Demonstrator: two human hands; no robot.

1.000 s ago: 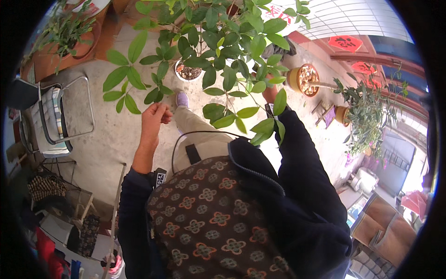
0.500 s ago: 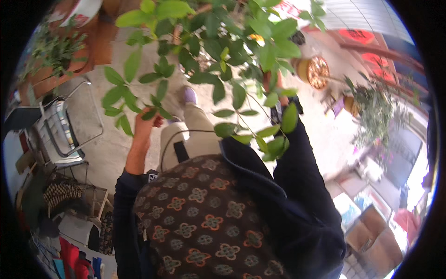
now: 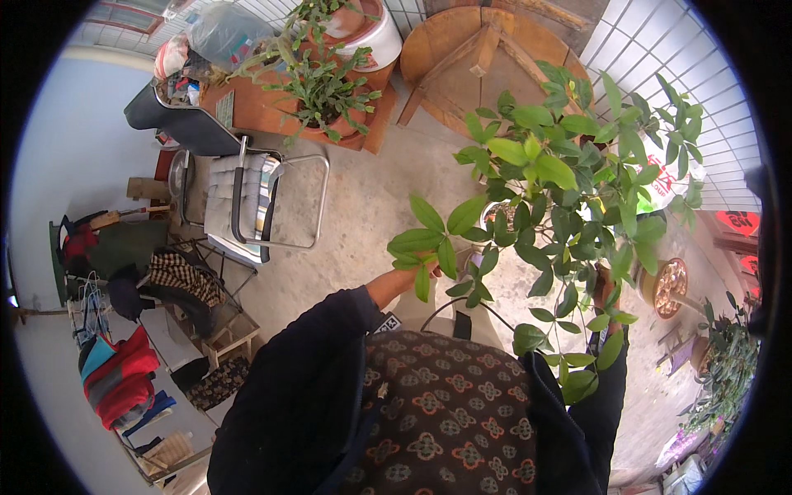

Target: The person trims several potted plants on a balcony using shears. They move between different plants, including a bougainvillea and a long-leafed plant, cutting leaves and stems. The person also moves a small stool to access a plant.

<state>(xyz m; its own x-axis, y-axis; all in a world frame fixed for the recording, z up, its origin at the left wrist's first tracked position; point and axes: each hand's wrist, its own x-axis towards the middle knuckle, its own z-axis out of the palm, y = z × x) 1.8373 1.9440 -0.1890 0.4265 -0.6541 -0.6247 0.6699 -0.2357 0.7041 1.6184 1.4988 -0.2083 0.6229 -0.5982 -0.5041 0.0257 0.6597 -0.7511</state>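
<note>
Your left hand (image 3: pixel 401 285) is just beside a cluster of broad leaves on the left side of the leafy plant (image 3: pixel 566 224). Its fingers are mostly behind the leaves, so you cannot tell how far open they are or whether they grip a stem. Your right hand (image 3: pixel 607 289) is on the right side of the same plant, partly covered by foliage; its fingers' opening and hold cannot be told either. The plant stands in front of you, right of centre, with a pale pot (image 3: pixel 498 216) partly visible among its leaves on the floor (image 3: pixel 355 219). To the left is a metal-armed chair (image 3: pixel 233 198) with a cushion. Farther off, a bushy potted plant (image 3: pixel 326 95) sits on a brown tabletop (image 3: pixel 262 109), left of a round wooden board (image 3: pixel 445 49). On the right stands a pebble-filled pot (image 3: pixel 670 289).
</note>
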